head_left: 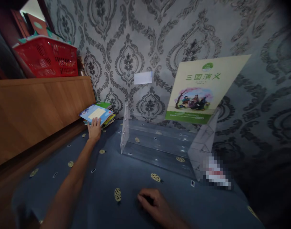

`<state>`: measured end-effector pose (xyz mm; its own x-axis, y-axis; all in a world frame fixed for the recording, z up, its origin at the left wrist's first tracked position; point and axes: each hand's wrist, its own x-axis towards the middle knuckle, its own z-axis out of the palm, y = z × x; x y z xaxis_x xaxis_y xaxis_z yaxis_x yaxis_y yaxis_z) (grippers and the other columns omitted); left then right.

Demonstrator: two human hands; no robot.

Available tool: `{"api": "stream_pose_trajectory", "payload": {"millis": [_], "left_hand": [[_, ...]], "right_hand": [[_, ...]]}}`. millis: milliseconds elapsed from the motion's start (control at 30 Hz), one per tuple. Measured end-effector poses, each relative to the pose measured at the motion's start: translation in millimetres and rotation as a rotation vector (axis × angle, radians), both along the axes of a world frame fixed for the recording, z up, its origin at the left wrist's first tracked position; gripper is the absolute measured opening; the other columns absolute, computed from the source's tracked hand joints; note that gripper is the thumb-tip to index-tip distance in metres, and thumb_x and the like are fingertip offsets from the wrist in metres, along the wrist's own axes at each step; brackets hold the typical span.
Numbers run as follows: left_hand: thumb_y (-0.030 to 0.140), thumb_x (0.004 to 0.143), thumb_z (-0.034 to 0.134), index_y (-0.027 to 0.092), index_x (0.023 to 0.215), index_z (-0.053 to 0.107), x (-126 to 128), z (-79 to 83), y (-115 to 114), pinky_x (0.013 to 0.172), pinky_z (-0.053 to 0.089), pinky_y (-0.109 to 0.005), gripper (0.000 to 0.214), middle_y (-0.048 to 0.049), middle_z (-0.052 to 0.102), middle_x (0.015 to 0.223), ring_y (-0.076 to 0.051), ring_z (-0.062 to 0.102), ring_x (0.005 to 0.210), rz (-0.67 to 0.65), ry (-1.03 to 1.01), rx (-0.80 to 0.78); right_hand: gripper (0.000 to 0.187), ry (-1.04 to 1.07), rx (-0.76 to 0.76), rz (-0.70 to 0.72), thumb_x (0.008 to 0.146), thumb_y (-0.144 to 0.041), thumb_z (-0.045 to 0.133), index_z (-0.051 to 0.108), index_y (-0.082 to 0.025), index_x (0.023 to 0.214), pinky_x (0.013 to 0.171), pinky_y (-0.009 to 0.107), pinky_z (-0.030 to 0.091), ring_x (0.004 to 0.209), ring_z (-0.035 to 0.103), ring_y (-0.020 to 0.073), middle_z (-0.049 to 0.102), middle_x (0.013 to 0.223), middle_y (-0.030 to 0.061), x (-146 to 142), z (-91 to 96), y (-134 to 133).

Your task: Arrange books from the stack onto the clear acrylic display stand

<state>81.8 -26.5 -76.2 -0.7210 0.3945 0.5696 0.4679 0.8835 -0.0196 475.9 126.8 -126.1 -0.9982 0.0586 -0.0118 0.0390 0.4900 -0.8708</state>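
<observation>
My left hand [95,129] reaches to a stack of books at the far left, its fingers stretched out over the near edge of a light blue book [96,113] on top. Under it, other books with green and yellow covers [109,120] lie unevenly piled. Near the front, my right hand [155,205] rests low over the bed cover, fingers curled toward the thumb, with nothing visible in them. Between the hands and the wall stands a clear plastic rack [157,149]. A cream and green book [195,92] stands upright at the rack's right back.
A dark blue patterned cover [104,178] spreads beneath everything. At left, a wooden cabinet [45,105] carries a red basket [47,57]. The patterned wall [136,31] rises behind, with a white plate [143,78] on it. A blurred-out object [217,173] lies by the rack's right end.
</observation>
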Motion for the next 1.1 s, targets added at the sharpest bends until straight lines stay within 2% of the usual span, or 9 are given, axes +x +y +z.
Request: {"api": "stream_pose_trajectory", "payload": {"millis": [167, 433, 700, 900, 1100], "left_hand": [[0.022, 0.101, 0.030, 0.013, 0.155, 0.035, 12, -10.1, -4, 0.118, 0.027, -0.061, 0.055, -0.0164, 0.031, 0.164, -0.031, 0.025, 0.153, 0.025, 0.002, 0.027], [0.023, 0.101, 0.028, 0.014, 0.157, 0.032, 35, -24.1, -15, 0.116, 0.029, -0.065, 0.057, -0.0180, 0.030, 0.164, -0.032, 0.024, 0.153, 0.033, -0.024, -0.006], [0.022, 0.101, 0.029, 0.017, 0.156, 0.035, 62, -37.8, -47, 0.116, 0.026, -0.065, 0.055, -0.0183, 0.032, 0.163, -0.031, 0.028, 0.152, -0.005, -0.085, -0.123], [0.027, 0.100, 0.038, 0.018, 0.152, 0.041, 85, -48.3, -70, 0.113, 0.031, -0.065, 0.052, -0.0207, 0.041, 0.157, -0.034, 0.039, 0.145, -0.014, -0.153, -0.208], [0.034, 0.102, 0.043, 0.022, 0.140, 0.055, 96, -51.4, -77, 0.110, 0.038, -0.057, 0.041, -0.0166, 0.056, 0.144, -0.032, 0.050, 0.134, -0.017, -0.207, -0.239]], "right_hand": [[0.035, 0.009, -0.006, -0.003, 0.092, -0.040, 0.046, 0.058, -0.018, 0.067, 0.061, 0.025, 0.034, 0.064, 0.052, 0.0136, 0.056, 0.065, -0.0003, -2, 1.1, -1], [0.040, 0.034, -0.030, 0.020, 0.093, -0.042, 0.046, 0.061, -0.017, 0.067, 0.059, 0.025, 0.034, 0.063, 0.053, 0.0136, 0.061, 0.065, 0.0014, -2, -1.8, -2], [0.038, 0.029, -0.039, 0.013, 0.093, -0.043, 0.048, 0.059, -0.017, 0.069, 0.059, 0.025, 0.037, 0.063, 0.056, 0.0142, 0.063, 0.067, 0.0020, -1, -1.3, -1], [0.039, 0.004, -0.067, 0.018, 0.093, -0.046, 0.050, 0.061, -0.016, 0.071, 0.060, 0.025, 0.040, 0.063, 0.057, 0.0146, 0.063, 0.067, 0.0023, -1, 0.6, -2], [0.040, 0.033, -0.073, 0.029, 0.094, -0.045, 0.049, 0.063, -0.016, 0.072, 0.060, 0.025, 0.041, 0.063, 0.058, 0.0143, 0.064, 0.068, 0.0025, -1, -1.2, -1]]}}
